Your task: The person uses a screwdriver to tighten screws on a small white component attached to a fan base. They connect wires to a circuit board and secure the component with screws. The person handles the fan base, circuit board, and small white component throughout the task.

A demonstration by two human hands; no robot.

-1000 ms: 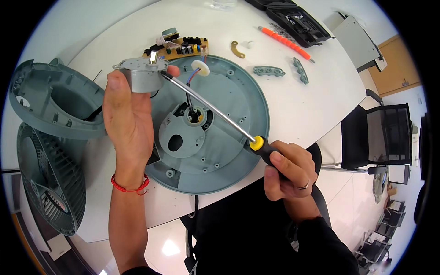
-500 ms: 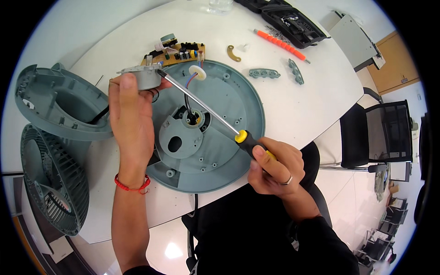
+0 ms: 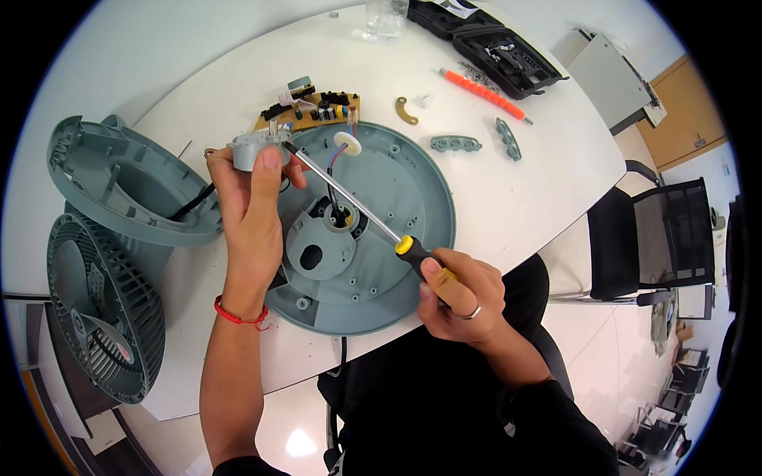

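Motor (image 3: pixel 247 157) (grey) in left hand (image 3: pixel 254 213)

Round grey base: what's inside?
A smaller plate with a dark oval hole; wires rise near it. The left hand hides part of the base, so what's there can't be seen.

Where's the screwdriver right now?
Head view, centre: the screwdriver is in the right hand, its tip by the round metal part in the left hand.

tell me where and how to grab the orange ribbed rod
Probably best by the middle of the orange ribbed rod, coming from the near side: it lies lengthwise on the table, with the open black case beyond its far side.
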